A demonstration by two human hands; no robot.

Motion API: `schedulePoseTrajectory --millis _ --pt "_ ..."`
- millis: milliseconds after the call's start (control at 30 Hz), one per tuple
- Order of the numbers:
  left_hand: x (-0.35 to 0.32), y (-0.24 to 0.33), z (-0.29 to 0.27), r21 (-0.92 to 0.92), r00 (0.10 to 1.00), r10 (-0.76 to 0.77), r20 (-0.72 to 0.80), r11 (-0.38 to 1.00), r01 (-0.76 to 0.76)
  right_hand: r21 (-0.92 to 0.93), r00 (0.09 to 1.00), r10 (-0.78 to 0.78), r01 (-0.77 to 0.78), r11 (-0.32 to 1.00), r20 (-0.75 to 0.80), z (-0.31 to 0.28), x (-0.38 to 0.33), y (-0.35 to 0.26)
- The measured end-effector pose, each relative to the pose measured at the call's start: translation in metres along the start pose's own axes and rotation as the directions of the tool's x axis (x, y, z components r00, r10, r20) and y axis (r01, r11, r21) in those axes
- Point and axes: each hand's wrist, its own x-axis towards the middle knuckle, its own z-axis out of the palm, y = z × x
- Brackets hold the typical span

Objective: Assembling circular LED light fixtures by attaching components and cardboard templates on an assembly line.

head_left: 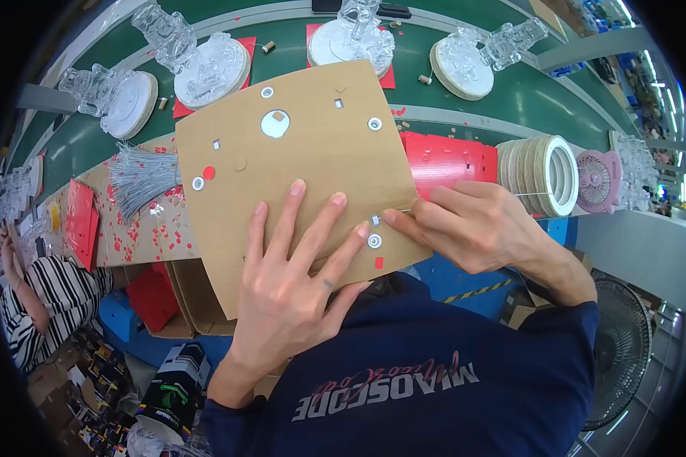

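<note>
Green conveyor belt (564, 99) runs across the top of the view, carrying clear plastic figurines on round white bases: one at far left (118, 95), one on a red card (202, 61), one at top centre (354, 38), one further right (480, 57). Below the belt, a work surface holds a brown cardboard sheet (305, 160), tilted, with small round and square cut-outs and white ring inserts, plus one larger white round hole (275, 123).

Left hand (297, 266) lies flat on the lower part of the sheet, fingers spread and extended, pressing it down; it grips nothing. Right hand (476, 228) sits at the sheet's right edge, thumb and forefinger pinched together near a small square hole (375, 220); a thin wire seems to run from the pinch, but what is held is too small to tell. A white ring (374, 241) sits just below that hole.

Bundle of grey wire ties (141, 179) lies just left of the sheet. Red punch-out scraps (149, 228) litter the bench under it. Red card stack (450, 160) is behind the right hand, beside a stack of round white discs (545, 175) and a pink fan (598, 183). Another person in a striped sleeve (42, 301) sits at far left.
</note>
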Motion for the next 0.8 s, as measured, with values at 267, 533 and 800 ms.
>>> schedulePoseTrajectory --millis 267,533,800 --pt "0.000 0.005 -0.003 -0.009 1.000 -0.019 0.003 1.000 0.019 -0.004 1.000 0.004 -0.004 1.000 -0.004 -0.001 0.000 -0.004" --pt "0.001 0.004 -0.002 -0.037 1.000 -0.019 0.010 0.999 0.019 0.195 1.000 0.019 -0.014 0.981 -0.021 0.004 -0.002 0.006" --pt "0.002 0.001 -0.001 -0.043 1.000 -0.022 0.009 0.999 0.022 0.217 0.999 0.021 -0.014 0.976 -0.029 0.006 -0.003 0.015"
